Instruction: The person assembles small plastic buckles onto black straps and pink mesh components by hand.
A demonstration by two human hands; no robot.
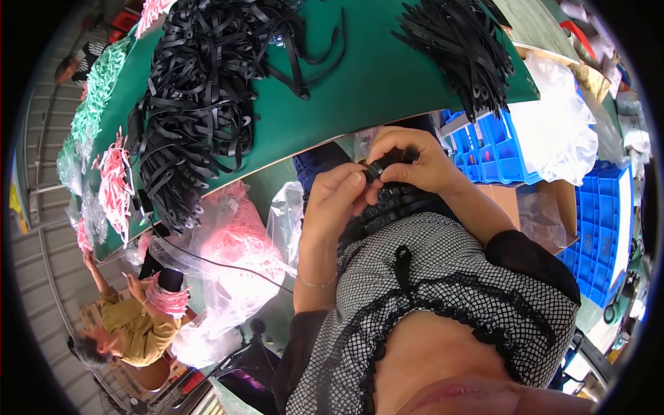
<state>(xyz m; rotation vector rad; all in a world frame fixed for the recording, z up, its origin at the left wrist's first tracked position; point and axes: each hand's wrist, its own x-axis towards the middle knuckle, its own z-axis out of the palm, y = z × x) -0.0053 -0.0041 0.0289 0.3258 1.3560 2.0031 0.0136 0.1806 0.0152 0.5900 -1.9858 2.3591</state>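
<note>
My left hand [335, 197] and my right hand [418, 160] meet just beyond the table's near edge, over my lap. Pinched between the fingertips of both is a small black strap piece [374, 171] with a ridged, buckle-like end. My right fingers curl round another dark part of it; how far it runs inside the hand is hidden. Below the hands, a bunch of black straps with buckles [394, 202] lies across my lap. On the green table [332, 114], a large tangled heap of black straps [200, 90] spreads at the left, and a neater bundle of black straps [465, 52] lies at the right.
Left of my lap stands a clear bag of pink straps [238, 238]. Pink [115, 176] and green bundles [100, 90] line the table's left end, where another person [131, 325] sits handling pink straps. Blue crates [598, 228] and a cardboard box [508, 200] stand at the right.
</note>
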